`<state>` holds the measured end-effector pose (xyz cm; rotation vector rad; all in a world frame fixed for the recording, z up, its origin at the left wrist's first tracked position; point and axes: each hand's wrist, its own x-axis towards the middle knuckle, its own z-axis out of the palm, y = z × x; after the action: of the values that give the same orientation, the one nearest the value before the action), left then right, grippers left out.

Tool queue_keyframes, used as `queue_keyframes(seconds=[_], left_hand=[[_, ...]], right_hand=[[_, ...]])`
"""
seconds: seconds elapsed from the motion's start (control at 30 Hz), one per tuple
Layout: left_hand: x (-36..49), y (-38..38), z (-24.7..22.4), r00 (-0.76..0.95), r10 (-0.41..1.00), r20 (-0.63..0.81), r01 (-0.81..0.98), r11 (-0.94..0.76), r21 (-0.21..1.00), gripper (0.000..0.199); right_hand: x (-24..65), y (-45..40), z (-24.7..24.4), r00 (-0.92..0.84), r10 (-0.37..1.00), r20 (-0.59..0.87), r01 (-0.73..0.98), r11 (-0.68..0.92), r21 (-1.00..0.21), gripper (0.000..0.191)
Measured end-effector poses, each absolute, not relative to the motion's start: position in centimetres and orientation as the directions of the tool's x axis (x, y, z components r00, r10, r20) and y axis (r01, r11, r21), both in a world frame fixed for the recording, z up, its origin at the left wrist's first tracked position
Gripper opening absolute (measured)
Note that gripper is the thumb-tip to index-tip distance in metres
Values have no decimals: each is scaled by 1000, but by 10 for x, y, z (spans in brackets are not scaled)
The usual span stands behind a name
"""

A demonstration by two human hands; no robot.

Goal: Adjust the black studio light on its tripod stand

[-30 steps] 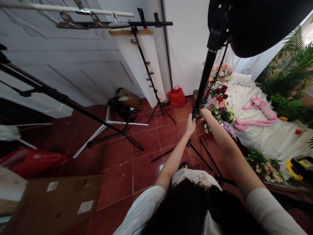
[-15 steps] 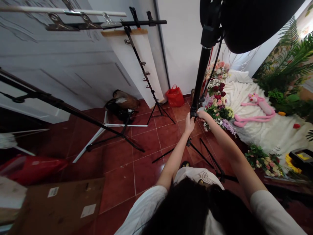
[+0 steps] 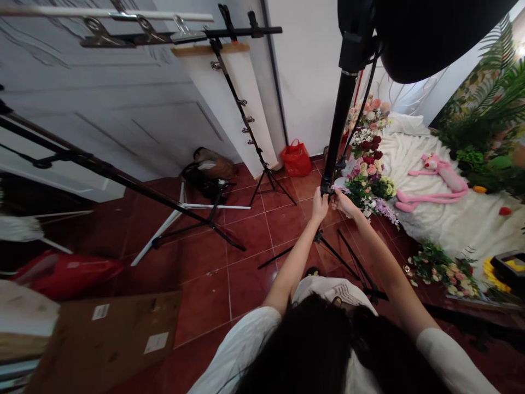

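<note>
A black light stand (image 3: 339,126) rises in front of me, with a big dark lamp head (image 3: 430,33) at its top right. My left hand (image 3: 320,205) is wrapped round the pole just under a black collar. Close to the collar's right side is my right hand (image 3: 341,201), its fingers bent together at a knob or clamp part too small to make out. A black cable hangs beside the pole. Below my hands the stand's legs (image 3: 336,254) spread over the red tiles.
Flowers (image 3: 371,169) and a white cloth (image 3: 430,219) with a pink plush toy (image 3: 449,175) lie to the right. A red bag (image 3: 296,158) and small stand (image 3: 267,178) are ahead. Another black stand (image 3: 123,183) crosses the left, above a cardboard box (image 3: 118,334).
My right hand has drawn down and slightly in towards the pole, its fingers now lower beside the collar. My left hand still grips the pole. The view has shifted slightly.
</note>
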<state>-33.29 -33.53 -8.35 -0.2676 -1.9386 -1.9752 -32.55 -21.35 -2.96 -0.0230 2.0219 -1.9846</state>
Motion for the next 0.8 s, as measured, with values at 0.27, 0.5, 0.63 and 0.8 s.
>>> queue_keyframes(seconds=[0.27, 0.5, 0.63, 0.8], left_hand=[[-334, -335, -85, -920, -128, 370, 372, 4, 928, 58], [-333, -336, -84, -917, -128, 377, 378, 13, 926, 58], [-333, -336, -81, -914, -121, 386, 387, 17, 922, 57], [-334, -336, -81, -916, -115, 383, 384, 19, 923, 59]], right_hand=[[-326, -206, -31, -971, -73, -228, 230, -17, -973, 36], [-318, -208, -32, -982, -80, -169, 180, -146, -973, 37], [-316, -203, -28, -965, -146, -218, 241, -172, -955, 44], [-321, -199, -23, -958, -178, -225, 252, -150, -956, 38]])
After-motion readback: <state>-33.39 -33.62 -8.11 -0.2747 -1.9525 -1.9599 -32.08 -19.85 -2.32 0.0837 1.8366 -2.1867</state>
